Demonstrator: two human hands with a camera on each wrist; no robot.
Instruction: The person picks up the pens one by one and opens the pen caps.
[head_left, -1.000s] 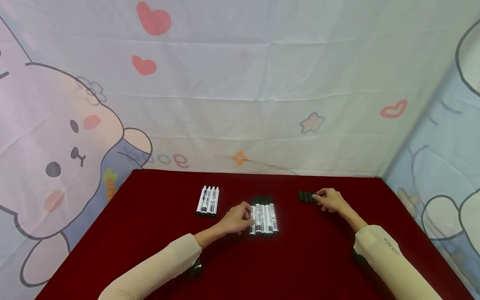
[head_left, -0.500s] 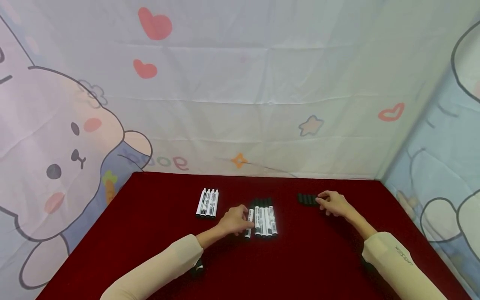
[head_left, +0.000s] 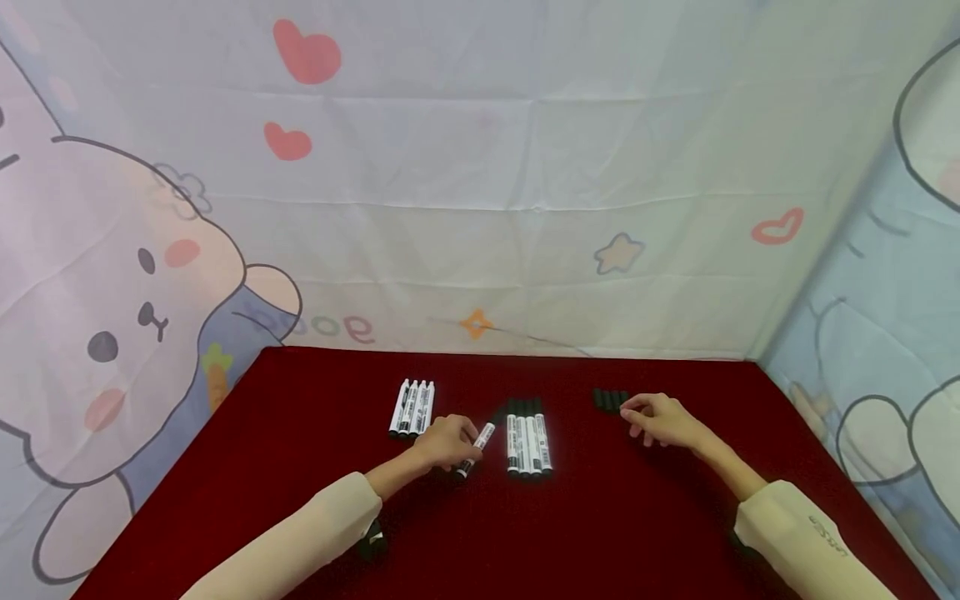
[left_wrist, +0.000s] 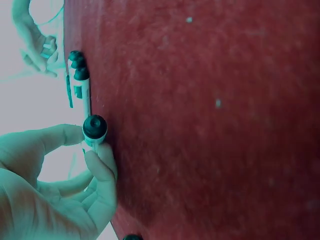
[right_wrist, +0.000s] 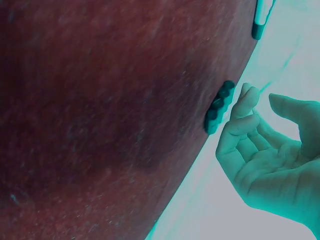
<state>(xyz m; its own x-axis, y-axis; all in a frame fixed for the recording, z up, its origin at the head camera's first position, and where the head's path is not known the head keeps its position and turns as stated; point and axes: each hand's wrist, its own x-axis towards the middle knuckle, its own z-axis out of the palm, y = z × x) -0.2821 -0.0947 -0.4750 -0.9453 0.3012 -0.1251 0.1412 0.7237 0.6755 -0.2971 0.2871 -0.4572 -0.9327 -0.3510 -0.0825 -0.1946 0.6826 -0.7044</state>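
In the head view my left hand (head_left: 446,442) pinches a white marker (head_left: 486,435) between thumb and fingers. It leans to the right, with a black cap at its far end. The left wrist view shows its black base (left_wrist: 95,127) poking out past the fingertips. Several capped markers (head_left: 528,442) lie side by side to its right. Beyond the left hand is a row of several markers (head_left: 412,407) without caps, white tips facing away. My right hand (head_left: 660,418) hovers beside several loose black caps (head_left: 609,399). Its thumb and loosely bent fingers are apart, holding nothing.
A dark red cloth (head_left: 570,525) covers the table. Behind it hangs a pale printed curtain (head_left: 465,233), which continues along both sides. A dark strap shows under the left sleeve (head_left: 300,533).
My left hand has drawn one marker leftward out of the middle row and tilted it. My right hand has moved slightly back from the row of black caps, its fingers coming away.
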